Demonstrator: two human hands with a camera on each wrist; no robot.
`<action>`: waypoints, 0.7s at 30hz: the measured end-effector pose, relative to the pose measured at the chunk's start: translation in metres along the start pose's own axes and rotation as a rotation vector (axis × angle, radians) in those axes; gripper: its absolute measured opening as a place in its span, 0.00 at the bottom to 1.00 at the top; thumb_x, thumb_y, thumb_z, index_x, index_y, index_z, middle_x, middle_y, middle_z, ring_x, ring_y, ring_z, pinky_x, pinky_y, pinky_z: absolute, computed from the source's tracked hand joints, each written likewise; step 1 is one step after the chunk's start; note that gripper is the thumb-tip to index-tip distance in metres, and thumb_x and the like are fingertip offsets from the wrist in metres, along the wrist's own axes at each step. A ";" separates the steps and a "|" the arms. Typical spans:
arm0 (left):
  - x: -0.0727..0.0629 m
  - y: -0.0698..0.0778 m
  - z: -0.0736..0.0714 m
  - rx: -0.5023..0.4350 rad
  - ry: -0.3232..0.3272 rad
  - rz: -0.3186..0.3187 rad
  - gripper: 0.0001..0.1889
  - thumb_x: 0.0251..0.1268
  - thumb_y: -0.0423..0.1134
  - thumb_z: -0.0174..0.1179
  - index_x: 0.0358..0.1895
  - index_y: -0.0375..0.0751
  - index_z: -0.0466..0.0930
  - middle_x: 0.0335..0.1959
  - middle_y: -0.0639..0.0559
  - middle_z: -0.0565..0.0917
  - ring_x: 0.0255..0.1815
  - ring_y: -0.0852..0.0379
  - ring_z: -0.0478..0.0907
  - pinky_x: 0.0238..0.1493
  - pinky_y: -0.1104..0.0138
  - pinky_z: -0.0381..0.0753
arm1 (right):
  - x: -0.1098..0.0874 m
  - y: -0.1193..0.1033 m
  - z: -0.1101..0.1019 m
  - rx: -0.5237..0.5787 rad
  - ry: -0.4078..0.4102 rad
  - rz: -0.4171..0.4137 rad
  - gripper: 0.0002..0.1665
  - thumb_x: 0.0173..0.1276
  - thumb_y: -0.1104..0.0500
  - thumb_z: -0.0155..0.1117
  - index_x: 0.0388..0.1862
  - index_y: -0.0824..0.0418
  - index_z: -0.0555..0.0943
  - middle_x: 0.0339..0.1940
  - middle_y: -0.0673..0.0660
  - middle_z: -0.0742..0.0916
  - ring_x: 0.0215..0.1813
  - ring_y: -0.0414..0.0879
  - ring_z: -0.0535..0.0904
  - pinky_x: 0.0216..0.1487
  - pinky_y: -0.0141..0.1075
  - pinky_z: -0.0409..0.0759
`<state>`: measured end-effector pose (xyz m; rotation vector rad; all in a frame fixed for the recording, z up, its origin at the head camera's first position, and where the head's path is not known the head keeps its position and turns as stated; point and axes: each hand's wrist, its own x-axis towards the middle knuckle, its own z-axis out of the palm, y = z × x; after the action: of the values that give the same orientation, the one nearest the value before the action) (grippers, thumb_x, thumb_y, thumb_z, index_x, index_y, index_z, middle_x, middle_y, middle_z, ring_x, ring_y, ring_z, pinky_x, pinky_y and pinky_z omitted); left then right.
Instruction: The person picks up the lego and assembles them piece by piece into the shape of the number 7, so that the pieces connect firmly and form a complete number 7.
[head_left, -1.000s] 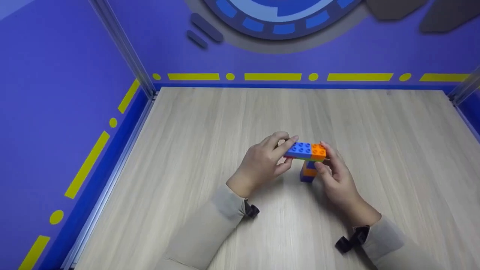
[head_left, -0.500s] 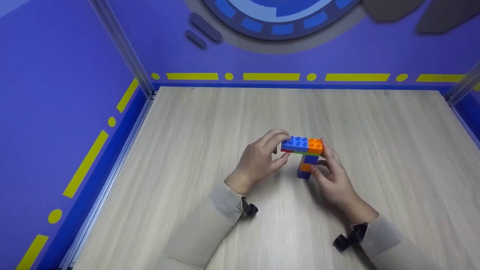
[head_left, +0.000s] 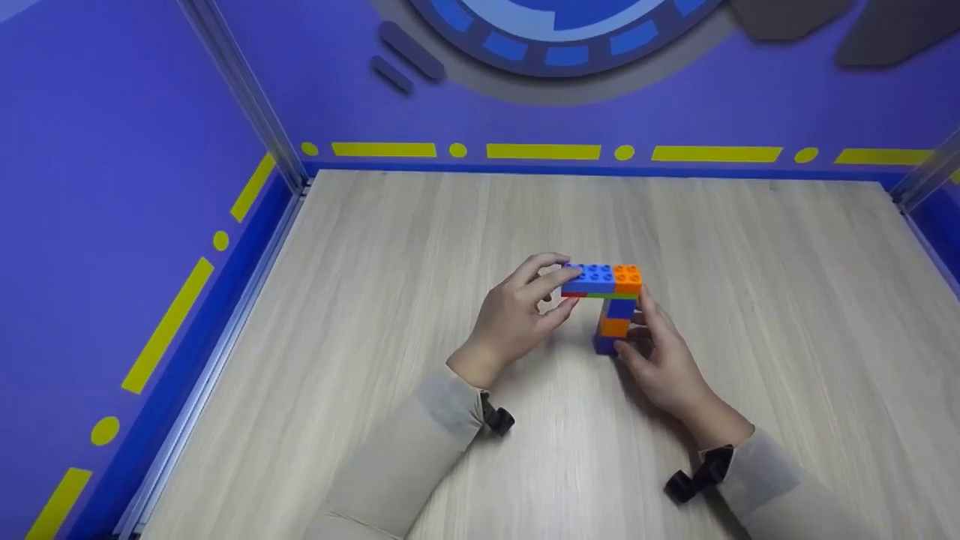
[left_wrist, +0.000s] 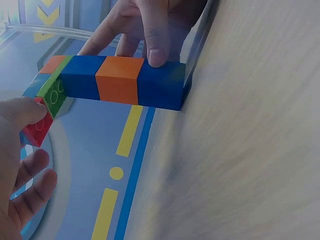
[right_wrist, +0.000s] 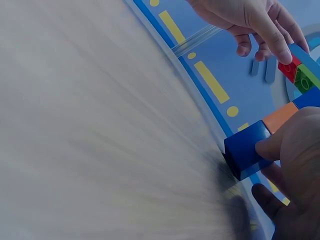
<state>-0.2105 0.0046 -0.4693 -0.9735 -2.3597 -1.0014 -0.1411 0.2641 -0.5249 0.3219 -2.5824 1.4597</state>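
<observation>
A toy building-brick structure stands upright, shaped like an upside-down L. Its column has a blue bottom brick, an orange brick and another blue brick. Across the top lies a beam with blue and orange bricks over a green brick and a red brick. My left hand pinches the beam's overhanging left end, thumb below on the red brick. With thumb and fingers, my right hand grips the column low down at the bottom brick, its far-side fingers partly hidden.
A light wood-grain table lies under the hands. Blue panels with yellow marks enclose its back and sides, with metal posts at the corners. Both wrists wear black camera mounts.
My right hand has slid from the beam's right end down the column to its bottom brick. The top of the structure has shifted slightly away, while my left hand keeps hold of the beam.
</observation>
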 end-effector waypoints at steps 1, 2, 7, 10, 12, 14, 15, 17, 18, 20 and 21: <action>0.000 0.000 0.000 0.000 -0.003 -0.009 0.20 0.78 0.42 0.75 0.69 0.51 0.90 0.70 0.50 0.84 0.43 0.58 0.86 0.40 0.71 0.85 | 0.000 0.000 0.000 -0.001 -0.004 0.007 0.62 0.77 0.77 0.67 0.98 0.54 0.46 0.85 0.68 0.75 0.78 0.66 0.80 0.72 0.15 0.71; 0.000 0.001 0.000 -0.001 -0.005 -0.017 0.20 0.78 0.42 0.75 0.70 0.51 0.89 0.70 0.49 0.83 0.43 0.58 0.85 0.39 0.71 0.83 | 0.001 0.000 -0.001 -0.005 -0.010 0.014 0.62 0.77 0.77 0.67 0.98 0.54 0.45 0.85 0.67 0.74 0.79 0.66 0.79 0.73 0.15 0.71; 0.000 0.002 0.002 -0.002 -0.009 -0.030 0.23 0.79 0.42 0.73 0.74 0.52 0.87 0.69 0.48 0.81 0.40 0.57 0.81 0.37 0.71 0.80 | 0.001 0.000 -0.002 -0.014 -0.038 0.041 0.63 0.78 0.77 0.68 0.98 0.50 0.45 0.86 0.65 0.73 0.80 0.64 0.79 0.73 0.14 0.70; -0.001 0.002 0.002 0.003 -0.013 -0.033 0.25 0.80 0.42 0.73 0.76 0.51 0.85 0.69 0.48 0.81 0.40 0.58 0.82 0.38 0.71 0.81 | 0.001 0.001 -0.001 -0.012 -0.042 0.046 0.64 0.77 0.76 0.68 0.98 0.49 0.44 0.86 0.65 0.74 0.79 0.63 0.79 0.73 0.14 0.70; -0.001 0.002 0.002 -0.001 -0.014 -0.041 0.25 0.81 0.42 0.72 0.76 0.49 0.85 0.69 0.48 0.82 0.40 0.58 0.83 0.39 0.71 0.82 | 0.000 0.001 -0.001 -0.011 -0.043 0.047 0.64 0.77 0.77 0.68 0.98 0.49 0.44 0.86 0.65 0.74 0.79 0.62 0.79 0.73 0.14 0.70; -0.001 0.001 0.002 -0.013 -0.015 -0.050 0.24 0.81 0.42 0.72 0.75 0.47 0.83 0.70 0.48 0.82 0.40 0.58 0.84 0.38 0.71 0.83 | 0.000 0.001 -0.001 -0.011 -0.043 0.047 0.65 0.77 0.77 0.68 0.98 0.49 0.44 0.85 0.65 0.74 0.78 0.62 0.79 0.73 0.14 0.70; -0.001 0.001 0.002 -0.019 -0.014 -0.056 0.24 0.81 0.42 0.72 0.74 0.46 0.83 0.70 0.48 0.83 0.39 0.58 0.84 0.38 0.72 0.83 | 0.000 0.001 0.000 -0.011 -0.042 0.046 0.65 0.77 0.77 0.68 0.98 0.49 0.43 0.85 0.65 0.74 0.78 0.62 0.80 0.73 0.14 0.70; -0.001 0.000 0.002 -0.028 -0.009 -0.066 0.22 0.81 0.42 0.72 0.72 0.45 0.82 0.71 0.49 0.84 0.39 0.58 0.85 0.37 0.72 0.82 | 0.000 0.001 -0.001 -0.019 -0.041 0.043 0.65 0.77 0.77 0.69 0.98 0.49 0.43 0.85 0.65 0.74 0.77 0.62 0.80 0.72 0.13 0.70; -0.001 0.000 0.001 -0.029 -0.006 -0.071 0.21 0.81 0.42 0.72 0.71 0.44 0.81 0.71 0.49 0.84 0.39 0.57 0.85 0.37 0.72 0.82 | 0.001 0.001 -0.001 -0.020 -0.040 0.039 0.65 0.77 0.77 0.69 0.98 0.49 0.43 0.85 0.65 0.74 0.77 0.63 0.80 0.72 0.13 0.70; 0.000 0.000 0.001 -0.029 0.000 -0.082 0.21 0.82 0.42 0.72 0.70 0.44 0.82 0.71 0.50 0.85 0.39 0.58 0.85 0.37 0.73 0.82 | 0.001 0.000 -0.001 -0.026 -0.036 0.033 0.65 0.76 0.77 0.69 0.98 0.50 0.44 0.85 0.66 0.74 0.76 0.63 0.81 0.72 0.13 0.70; -0.001 -0.001 0.002 -0.027 0.000 -0.086 0.21 0.82 0.43 0.72 0.70 0.44 0.82 0.71 0.50 0.85 0.39 0.58 0.85 0.37 0.72 0.82 | 0.000 0.000 -0.001 -0.029 -0.035 0.033 0.65 0.76 0.77 0.70 0.98 0.50 0.44 0.85 0.66 0.74 0.76 0.62 0.81 0.72 0.12 0.70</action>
<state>-0.2106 0.0054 -0.4710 -0.8876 -2.4118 -1.0680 -0.1416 0.2654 -0.5245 0.3048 -2.6462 1.4387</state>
